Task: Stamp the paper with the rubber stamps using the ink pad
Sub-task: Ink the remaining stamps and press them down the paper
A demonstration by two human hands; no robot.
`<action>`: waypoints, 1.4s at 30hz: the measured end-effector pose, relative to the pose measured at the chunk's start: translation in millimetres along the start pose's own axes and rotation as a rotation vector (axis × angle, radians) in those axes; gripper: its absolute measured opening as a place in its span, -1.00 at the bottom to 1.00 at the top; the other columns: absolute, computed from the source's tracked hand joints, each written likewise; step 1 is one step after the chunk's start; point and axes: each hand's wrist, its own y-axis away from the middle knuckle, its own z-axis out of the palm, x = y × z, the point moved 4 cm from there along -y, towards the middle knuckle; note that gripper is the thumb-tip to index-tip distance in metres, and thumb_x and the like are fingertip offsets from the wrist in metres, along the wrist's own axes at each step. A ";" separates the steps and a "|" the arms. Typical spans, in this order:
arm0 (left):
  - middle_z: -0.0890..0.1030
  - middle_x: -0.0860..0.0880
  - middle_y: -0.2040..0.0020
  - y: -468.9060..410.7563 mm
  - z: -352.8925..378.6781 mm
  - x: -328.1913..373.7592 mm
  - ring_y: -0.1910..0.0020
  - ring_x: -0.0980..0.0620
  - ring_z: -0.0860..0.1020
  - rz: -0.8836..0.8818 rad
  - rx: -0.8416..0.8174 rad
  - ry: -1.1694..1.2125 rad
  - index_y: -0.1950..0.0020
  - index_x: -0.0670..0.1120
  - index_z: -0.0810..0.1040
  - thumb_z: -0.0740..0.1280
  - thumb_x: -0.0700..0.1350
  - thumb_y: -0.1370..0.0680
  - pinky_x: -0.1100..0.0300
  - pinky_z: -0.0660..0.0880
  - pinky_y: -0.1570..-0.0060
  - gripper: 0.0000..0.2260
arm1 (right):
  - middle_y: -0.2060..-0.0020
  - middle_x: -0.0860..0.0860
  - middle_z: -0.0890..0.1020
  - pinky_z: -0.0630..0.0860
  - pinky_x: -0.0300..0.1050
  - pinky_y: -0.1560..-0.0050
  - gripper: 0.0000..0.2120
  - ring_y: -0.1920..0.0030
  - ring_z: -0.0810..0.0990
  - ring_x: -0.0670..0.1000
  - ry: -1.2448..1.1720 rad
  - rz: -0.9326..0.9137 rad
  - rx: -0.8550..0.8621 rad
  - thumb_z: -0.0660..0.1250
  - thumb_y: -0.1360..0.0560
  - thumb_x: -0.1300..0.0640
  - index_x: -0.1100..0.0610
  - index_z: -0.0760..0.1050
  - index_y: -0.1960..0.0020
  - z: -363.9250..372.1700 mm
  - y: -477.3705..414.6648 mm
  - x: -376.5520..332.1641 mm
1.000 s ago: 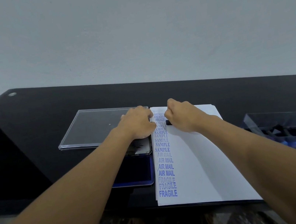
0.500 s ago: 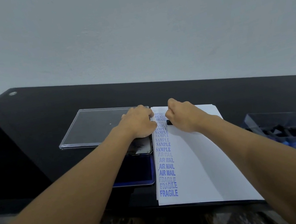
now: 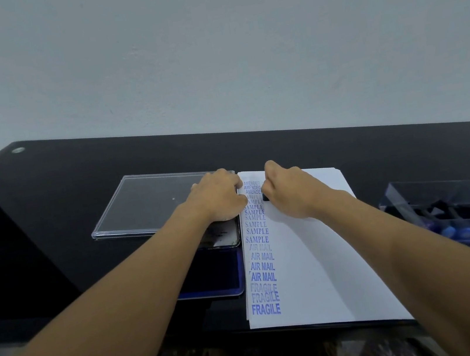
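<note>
Unchanged since earlier: right hand (image 3: 292, 195) fingers clamped on stamp (image 3: 265, 197) on paper (image 3: 317, 257); left hand (image 3: 218, 199) fingers curled at paper edge.

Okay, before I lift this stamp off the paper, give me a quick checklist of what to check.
1. Right hand grips the stamp, down on the paper: ok.
2. Left hand pinning the paper's left edge: cannot tell.
3. Ink pad open, lid flipped back: ok.
4. Room above the AMENDED prints: not ok, little left.
5. Bare paper right of the column: ok.
6. New print's quality: cannot tell, hidden under the stamp.
</note>
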 end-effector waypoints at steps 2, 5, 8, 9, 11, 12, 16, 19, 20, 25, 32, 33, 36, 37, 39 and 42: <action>0.47 -0.02 -0.37 -0.1 0.3 -0.1 -0.38 -0.10 0.40 0.002 -0.002 -0.001 -0.33 0.00 0.54 0.30 -0.03 -0.54 -0.17 0.34 -0.37 -0.64 | 0.36 0.08 0.44 0.24 -0.06 0.40 -0.84 0.41 0.35 0.04 0.001 -0.003 0.000 0.08 -0.67 0.09 0.14 0.21 0.05 0.7 -1.4 0.4; 0.48 -0.02 -0.36 0.4 0.2 -0.1 -0.37 -0.10 0.40 0.005 -0.010 -0.005 -0.33 -0.01 0.54 0.30 -0.03 -0.53 -0.17 0.35 -0.37 -0.64 | 0.34 0.11 0.46 0.26 -0.02 0.38 -0.85 0.39 0.35 0.06 -0.015 0.020 0.002 0.08 -0.66 0.10 0.14 0.23 0.05 2.3 -7.7 4.5; 0.48 -0.04 -0.35 1.1 0.1 -0.3 -0.37 -0.11 0.40 0.000 -0.012 -0.003 -0.27 -0.03 0.57 0.29 -0.04 -0.53 -0.16 0.34 -0.37 -0.68 | 0.32 0.13 0.47 0.27 -0.01 0.35 -0.86 0.37 0.35 0.09 -0.031 0.044 0.010 0.07 -0.64 0.11 0.14 0.23 0.06 1.8 -12.1 7.2; 0.48 -0.04 -0.35 1.4 0.0 -0.1 -0.37 -0.11 0.40 -0.004 -0.012 -0.005 -0.24 -0.04 0.58 0.29 -0.04 -0.53 -0.16 0.34 -0.37 -0.70 | 0.32 0.13 0.47 0.26 -0.01 0.36 -0.86 0.37 0.35 0.09 -0.033 0.049 0.010 0.07 -0.64 0.12 0.14 0.23 0.07 1.4 -13.1 7.7; 0.50 -0.05 -0.30 1.9 -0.2 -0.1 -0.32 -0.12 0.42 -0.010 -0.016 -0.010 -0.19 -0.08 0.60 0.28 -0.04 -0.52 -0.15 0.36 -0.34 -0.72 | 0.32 0.12 0.46 0.25 -0.03 0.37 -0.86 0.37 0.35 0.08 -0.032 0.053 0.007 0.07 -0.64 0.12 0.12 0.22 0.08 1.1 -13.9 7.2; 0.51 -0.05 -0.26 1.9 -0.3 -0.1 -0.30 -0.12 0.43 -0.012 -0.018 -0.012 -0.17 -0.09 0.60 0.28 -0.04 -0.51 -0.14 0.38 -0.32 -0.72 | 0.33 0.12 0.46 0.25 -0.03 0.38 -0.86 0.37 0.35 0.08 -0.032 0.054 0.006 0.07 -0.64 0.12 0.12 0.22 0.09 0.9 -13.6 6.8; 0.51 -0.04 -0.24 2.6 -1.7 1.1 -0.28 -0.11 0.44 -0.013 -0.031 -0.019 -0.18 -0.10 0.60 0.28 -0.04 -0.51 -0.15 0.39 -0.31 -0.71 | 0.34 0.11 0.45 0.25 -0.03 0.38 -0.85 0.38 0.34 0.08 -0.035 0.042 0.005 0.06 -0.65 0.11 0.13 0.22 0.08 0.2 -8.3 4.8; 0.50 -0.03 -0.28 3.6 -2.0 2.0 -0.31 -0.11 0.42 -0.016 -0.039 -0.026 -0.20 -0.08 0.60 0.28 -0.03 -0.51 -0.15 0.38 -0.33 -0.70 | 0.36 0.09 0.43 0.23 -0.05 0.39 -0.84 0.41 0.33 0.06 -0.025 0.022 0.006 0.06 -0.66 0.11 0.14 0.21 0.07 0.0 -2.2 2.5; 0.50 -0.03 -0.28 3.8 -2.0 2.1 -0.32 -0.11 0.42 -0.021 -0.043 -0.026 -0.20 -0.07 0.59 0.28 -0.03 -0.51 -0.15 0.37 -0.33 -0.70 | 0.36 0.09 0.43 0.23 -0.06 0.39 -0.84 0.41 0.34 0.05 -0.021 0.018 0.007 0.06 -0.67 0.11 0.14 0.21 0.06 0.3 -1.0 2.0; 0.49 0.00 -0.35 6.6 -4.4 4.1 -0.38 -0.09 0.40 -0.028 -0.053 -0.025 -0.30 0.00 0.54 0.27 0.00 -0.52 -0.16 0.35 -0.37 -0.64 | 0.32 0.10 0.47 0.28 -0.02 0.36 -0.85 0.37 0.37 0.07 -0.024 0.042 0.007 0.06 -0.66 0.09 0.13 0.23 0.05 1.6 -7.4 4.8; 0.45 -0.02 -0.43 19.7 -24.3 13.6 -0.39 -0.09 0.41 -0.027 0.045 0.029 -0.42 -0.03 0.46 0.25 -0.07 -0.57 -0.12 0.39 -0.37 -0.59 | 0.21 0.10 0.50 0.31 -0.05 0.33 -0.86 0.30 0.41 0.04 -0.059 0.093 -0.074 0.07 -0.65 0.09 0.12 0.27 0.06 -4.7 -11.0 4.7; 0.45 -0.02 -0.44 23.6 -28.8 14.5 -0.40 -0.08 0.41 -0.025 0.053 0.038 -0.42 -0.03 0.47 0.25 -0.07 -0.57 -0.11 0.39 -0.37 -0.61 | 0.17 0.10 0.51 0.32 -0.05 0.31 -0.86 0.27 0.42 0.04 -0.069 0.100 -0.067 0.08 -0.64 0.09 0.13 0.30 0.04 -8.9 -9.9 4.9; 0.44 -0.03 -0.44 34.8 -43.0 14.0 -0.42 -0.06 0.38 -0.019 0.082 0.073 -0.41 -0.05 0.47 0.25 -0.08 -0.59 -0.07 0.36 -0.40 -0.63 | 0.08 0.08 0.55 0.39 -0.06 0.23 -0.82 0.18 0.49 0.04 -0.110 0.116 -0.001 0.09 -0.63 0.06 0.14 0.40 -0.03 -26.1 -8.5 9.7; 0.44 -0.03 -0.45 39.9 -48.9 13.2 -0.43 -0.05 0.38 -0.019 0.095 0.085 -0.43 -0.06 0.46 0.24 -0.08 -0.60 -0.05 0.34 -0.42 -0.62 | 0.06 0.08 0.56 0.40 -0.05 0.20 -0.81 0.15 0.50 0.05 -0.122 0.116 0.016 0.10 -0.63 0.06 0.14 0.41 -0.04 -33.1 -6.7 9.8; 0.42 -0.02 -0.47 49.1 -58.8 10.6 -0.45 -0.02 0.37 -0.026 0.115 0.111 -0.45 -0.08 0.44 0.24 -0.08 -0.62 0.03 0.31 -0.45 -0.61 | 0.03 0.06 0.56 0.43 -0.05 0.15 -0.83 0.10 0.52 0.05 -0.128 0.112 0.031 0.12 -0.61 0.05 0.11 0.43 -0.02 -44.9 -3.1 10.5; 0.43 -0.01 -0.46 63.0 -69.9 5.7 -0.43 0.00 0.39 -0.038 0.140 0.131 -0.46 -0.08 0.44 0.24 -0.08 -0.63 0.08 0.31 -0.44 -0.62 | 0.03 0.04 0.58 0.46 -0.08 0.14 -0.86 0.07 0.56 0.04 -0.124 0.098 0.055 0.17 -0.58 0.05 0.06 0.47 0.05 -60.5 3.7 8.5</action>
